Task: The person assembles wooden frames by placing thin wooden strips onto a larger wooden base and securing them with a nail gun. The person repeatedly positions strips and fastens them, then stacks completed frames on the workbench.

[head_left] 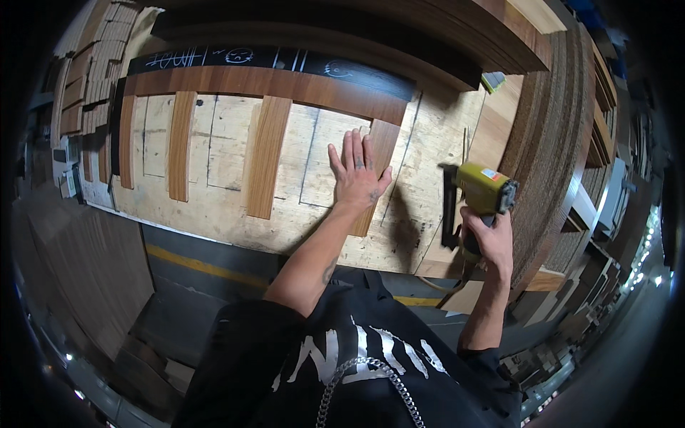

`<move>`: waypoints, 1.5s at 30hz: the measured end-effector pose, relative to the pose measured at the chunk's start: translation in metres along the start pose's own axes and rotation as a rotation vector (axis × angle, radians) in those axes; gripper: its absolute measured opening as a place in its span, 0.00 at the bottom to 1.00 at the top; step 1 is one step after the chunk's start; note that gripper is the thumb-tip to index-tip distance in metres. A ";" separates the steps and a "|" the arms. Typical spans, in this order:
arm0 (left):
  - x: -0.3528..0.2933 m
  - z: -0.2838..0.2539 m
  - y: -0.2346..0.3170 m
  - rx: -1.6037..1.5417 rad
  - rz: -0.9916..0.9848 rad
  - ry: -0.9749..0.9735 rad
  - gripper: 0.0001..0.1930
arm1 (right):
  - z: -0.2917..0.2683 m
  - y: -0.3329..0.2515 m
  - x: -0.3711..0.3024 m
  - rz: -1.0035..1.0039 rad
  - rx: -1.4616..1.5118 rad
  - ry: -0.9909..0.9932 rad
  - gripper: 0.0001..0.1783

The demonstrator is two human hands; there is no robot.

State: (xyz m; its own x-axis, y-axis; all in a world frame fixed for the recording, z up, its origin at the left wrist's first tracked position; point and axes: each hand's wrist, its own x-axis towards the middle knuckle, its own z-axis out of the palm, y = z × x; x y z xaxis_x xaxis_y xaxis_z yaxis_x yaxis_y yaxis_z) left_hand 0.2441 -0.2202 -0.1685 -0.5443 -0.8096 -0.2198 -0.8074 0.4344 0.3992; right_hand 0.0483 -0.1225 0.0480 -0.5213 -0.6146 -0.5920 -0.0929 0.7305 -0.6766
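With its fingers spread, my left hand [358, 178] lies on and beside the rightmost brown wooden slat [384, 146]. A long brown wooden rail [235, 83] runs across the bench, and several slats, among them a wide one [269, 157] and a narrow one [181, 143], extend from it toward me. Along the rail's far side is a black strip [307, 61] with white drawings. To the right, my right hand [491, 239] grips a yellow-green and black nail gun [477, 187] by its handle, above the bench. A hose hangs below the gun.
Light plywood with pencil lines forms the bench top [228, 153]. Long dark boards [342, 32] lie along its far side. Stacked brown panels [546, 135] stand close at the right, and piled wood pieces [89, 71] at the far left. Yellow floor tape [200, 264] shows below the bench edge.
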 end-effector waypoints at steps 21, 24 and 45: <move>0.002 0.001 -0.002 -0.052 0.005 -0.020 0.49 | 0.090 0.005 0.105 0.170 0.184 -0.028 0.13; 0.002 0.002 -0.002 -0.059 0.004 -0.010 0.49 | 0.096 0.003 0.103 0.157 0.166 0.000 0.13; 0.002 -0.001 -0.001 -0.115 0.007 -0.096 0.49 | 0.063 -0.007 0.099 0.066 0.133 -0.064 0.11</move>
State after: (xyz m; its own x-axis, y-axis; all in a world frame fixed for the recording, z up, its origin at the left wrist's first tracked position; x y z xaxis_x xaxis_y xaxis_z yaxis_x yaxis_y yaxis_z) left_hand 0.2445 -0.2225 -0.1685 -0.5737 -0.7627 -0.2987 -0.7749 0.3872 0.4996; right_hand 0.0508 -0.2075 -0.0332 -0.4674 -0.5873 -0.6607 0.0547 0.7268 -0.6847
